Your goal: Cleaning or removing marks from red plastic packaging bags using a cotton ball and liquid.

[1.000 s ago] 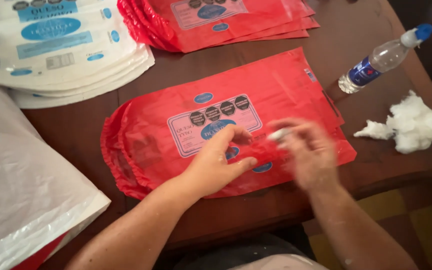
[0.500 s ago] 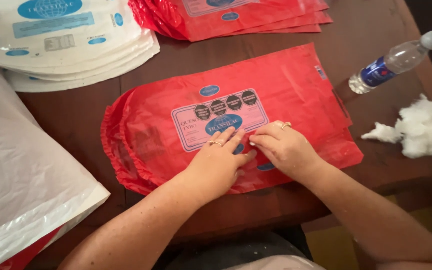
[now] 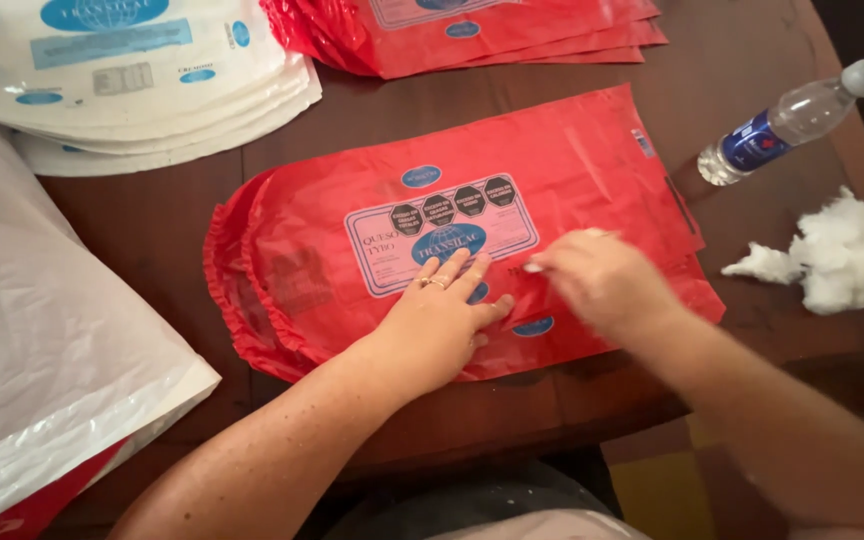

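Fingers of left hand (image 3: 442, 320) spread flat, pinning red bag (image 3: 572, 170) to table (image 3: 152, 220); right hand (image 3: 602, 280) blurred over the bag, finger state indeterminable.

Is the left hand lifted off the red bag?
No, the left hand lies flat, palm down, on the red bag.

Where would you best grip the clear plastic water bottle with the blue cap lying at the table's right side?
Grip the clear plastic water bottle across its bare mid-body from above: it lies on its side, cap pointing up-right, with nothing touching it.
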